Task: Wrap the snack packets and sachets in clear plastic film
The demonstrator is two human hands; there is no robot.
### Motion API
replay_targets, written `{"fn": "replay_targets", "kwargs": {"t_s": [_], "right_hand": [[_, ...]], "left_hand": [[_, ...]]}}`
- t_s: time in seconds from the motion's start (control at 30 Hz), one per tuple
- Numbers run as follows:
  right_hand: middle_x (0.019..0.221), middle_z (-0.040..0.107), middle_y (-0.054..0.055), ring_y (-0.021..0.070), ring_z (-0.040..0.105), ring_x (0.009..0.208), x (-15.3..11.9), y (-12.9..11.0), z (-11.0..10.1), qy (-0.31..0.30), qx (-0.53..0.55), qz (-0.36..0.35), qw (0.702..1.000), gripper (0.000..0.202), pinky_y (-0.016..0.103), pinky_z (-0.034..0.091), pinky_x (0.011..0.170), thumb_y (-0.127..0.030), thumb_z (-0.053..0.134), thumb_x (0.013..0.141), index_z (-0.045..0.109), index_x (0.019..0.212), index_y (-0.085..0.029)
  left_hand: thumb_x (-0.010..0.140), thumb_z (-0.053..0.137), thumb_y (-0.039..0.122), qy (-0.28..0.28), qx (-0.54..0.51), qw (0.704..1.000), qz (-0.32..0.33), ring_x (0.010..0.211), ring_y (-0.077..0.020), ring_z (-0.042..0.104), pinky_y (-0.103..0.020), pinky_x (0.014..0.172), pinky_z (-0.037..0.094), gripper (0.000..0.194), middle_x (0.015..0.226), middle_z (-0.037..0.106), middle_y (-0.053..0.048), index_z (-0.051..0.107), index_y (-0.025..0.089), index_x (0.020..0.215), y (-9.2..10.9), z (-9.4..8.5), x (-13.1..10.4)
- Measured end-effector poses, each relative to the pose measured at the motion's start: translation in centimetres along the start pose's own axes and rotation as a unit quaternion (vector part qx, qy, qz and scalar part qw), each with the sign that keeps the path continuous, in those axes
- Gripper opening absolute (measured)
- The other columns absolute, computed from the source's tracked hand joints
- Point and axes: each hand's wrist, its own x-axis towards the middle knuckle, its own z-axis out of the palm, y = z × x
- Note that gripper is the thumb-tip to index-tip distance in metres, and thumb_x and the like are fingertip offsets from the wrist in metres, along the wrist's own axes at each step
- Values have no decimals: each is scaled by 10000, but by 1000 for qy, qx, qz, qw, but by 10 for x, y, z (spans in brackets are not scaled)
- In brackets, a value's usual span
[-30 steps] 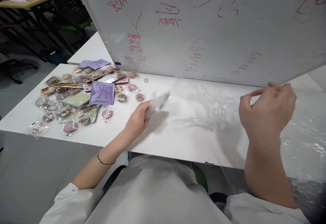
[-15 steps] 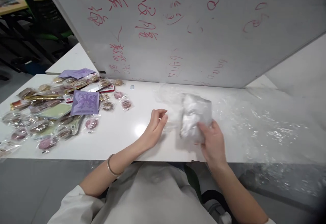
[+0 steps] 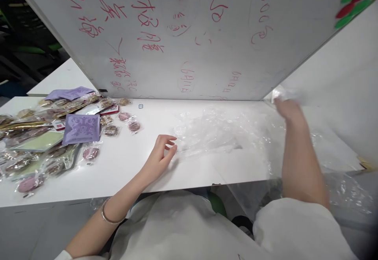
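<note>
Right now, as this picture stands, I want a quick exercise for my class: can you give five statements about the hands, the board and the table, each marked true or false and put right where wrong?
1. The left hand is nearer the clear plastic than the packet pile. True.
2. The bracelet is on the right arm. False: it is on the left arm.
3. The board bears red writing. True.
4. The packet pile lies at the right end of the table. False: it lies toward the left.
5. The right hand, blurred, appears near the board's lower right corner. True.
</note>
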Motion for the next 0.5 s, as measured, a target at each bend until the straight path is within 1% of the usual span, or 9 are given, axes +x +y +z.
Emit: {"fn": "replay_targets", "kwargs": {"t_s": [0.07,0.1,0.13,0.17,0.23,0.33,0.4,0.43,0.5], "right_hand": [[1402,521,242,416,433,1339,-27,-14,41,-28,-25,14,999,691,648,248,1107,-678,428,861,591,1250,-131],[1449,506,185,366,426,1367,-43,-22,62,-57,-23,-2,998,687,572,262,1149,-680,447,861,586,1288,-160],[1499,471,131,334,413,1390,-59,-31,80,-108,-19,-25,994,719,520,275,1171,-695,500,838,549,1358,-201],[1573,367,105,324,357,1433,-74,-40,96,-197,-19,-66,978,803,503,264,1188,-701,533,827,443,1463,-220],[1627,247,66,330,248,1485,-100,-58,117,-303,-30,-120,945,966,504,235,1210,-728,604,766,290,1553,-262],[1657,116,55,353,78,1517,-127,-84,133,-367,-68,-186,909,1192,567,141,1222,-744,685,676,81,1597,-288],[1661,16,83,336,18,1521,-139,-96,137,-391,-89,-243,883,1317,575,89,1225,-721,727,647,-61,1593,-254],[1658,-16,96,314,7,1524,-144,-100,138,-396,-95,-274,872,1311,564,77,1229,-694,720,678,-104,1586,-230],[1658,13,103,264,49,1529,-150,-104,139,-369,-106,-324,865,1081,530,106,1235,-590,611,839,-60,1592,-201]], "left_hand": [[1002,448,381,-7,7,1000,-14,1086,-179,582,-302,825,532,239,1220,496,-68,539,255,1183,0,-3,1],[1000,446,384,-12,11,1000,-23,1076,-178,584,-311,839,529,232,1221,493,-65,545,259,1167,0,-5,2],[998,442,389,-19,17,999,-33,1068,-179,586,-319,847,528,229,1226,489,-65,548,261,1156,-1,-6,4],[996,439,396,-24,27,999,-39,1069,-184,587,-330,855,527,233,1235,485,-68,543,261,1155,-2,-7,6],[983,456,415,-29,62,997,-30,1141,-211,567,-366,910,515,283,1285,470,-85,500,260,1216,-5,-7,10],[912,582,477,-33,159,986,25,1362,-292,409,-476,1085,400,573,1466,378,-137,364,254,1393,-11,-3,16],[842,674,501,-53,242,968,34,1434,-355,303,-547,1126,325,770,1557,302,-167,305,242,1466,-16,-1,19],[832,691,491,-72,281,957,27,1435,-376,298,-565,1118,322,793,1565,308,-175,313,230,1478,-18,-1,20],[876,653,414,-106,346,932,11,1384,-381,380,-550,1074,369,694,1514,416,-173,369,201,1473,-21,-3,23]]}}
